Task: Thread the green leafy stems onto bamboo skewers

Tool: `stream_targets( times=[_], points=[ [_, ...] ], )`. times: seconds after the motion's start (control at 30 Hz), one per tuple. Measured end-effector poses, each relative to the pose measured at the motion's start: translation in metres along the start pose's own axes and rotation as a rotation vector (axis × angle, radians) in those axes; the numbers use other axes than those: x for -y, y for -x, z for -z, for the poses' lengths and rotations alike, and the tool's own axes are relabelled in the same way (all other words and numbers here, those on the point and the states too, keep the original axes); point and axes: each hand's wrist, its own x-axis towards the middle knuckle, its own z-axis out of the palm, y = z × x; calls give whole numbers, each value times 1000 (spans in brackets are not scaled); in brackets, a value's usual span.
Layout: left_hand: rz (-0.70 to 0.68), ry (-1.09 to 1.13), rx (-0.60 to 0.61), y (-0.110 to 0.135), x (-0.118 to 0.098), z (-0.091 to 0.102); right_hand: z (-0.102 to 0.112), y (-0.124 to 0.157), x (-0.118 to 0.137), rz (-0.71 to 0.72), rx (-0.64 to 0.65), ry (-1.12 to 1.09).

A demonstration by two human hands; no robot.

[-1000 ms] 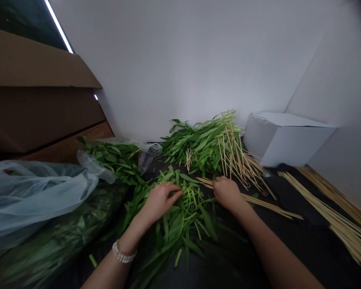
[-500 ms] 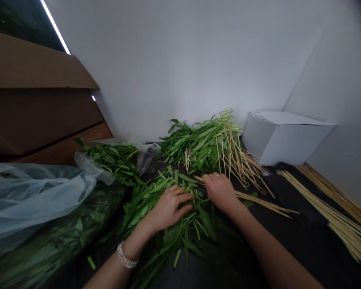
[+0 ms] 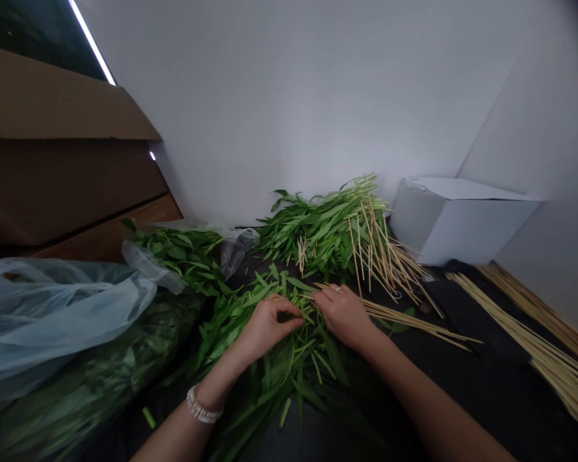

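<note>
Skewers (image 3: 414, 321) rt of hand (image 3: 344, 314); bag (image 3: 52, 314) lft.

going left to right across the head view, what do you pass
plastic bag → left hand → right hand → white box → loose skewers at the far right

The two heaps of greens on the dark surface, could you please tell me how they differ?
The near heap of greens lies loose under the left hand and the right hand; the far heap of greens lies against the white wall, untouched. The far heap has wooden sticks poking out of it; the near heap shows only a few at its right edge. Both are long-leaved green stems.
</note>
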Motion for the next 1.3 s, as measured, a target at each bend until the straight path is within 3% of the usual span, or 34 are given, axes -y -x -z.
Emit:
stream_targets(
  times=[0.13,0.3,0.43,0.53,0.63,0.73,0.87,0.97,1.1,1.3],
  points=[
    [28,-22,-62,0,0,1,2,0,2,3,-18,-17],
    [-198,-356,119,5,-11,1,1,0,4,-19,-86,-30],
    [-216,-542,200,9,-16,-3,-1,1,3,0,-173,-45],
    [-203,-528,183,9,-17,-4,1,1,4,48,-300,-68],
    [-175,-406,98,6,-16,-1,4,1,7,93,-436,-84],
    [-148,-210,-85,2,-11,2,8,2,9,127,-510,-107],
    [15,90,-388,-2,-5,8,7,2,11,130,-541,-164],
    [131,456,-516,-5,-5,19,5,1,11,108,-528,-212],
    [240,924,-540,-7,-9,35,4,0,11,110,-523,-239],
    [335,1057,-386,-5,-11,33,9,3,14,144,-527,-160]
  ],
)
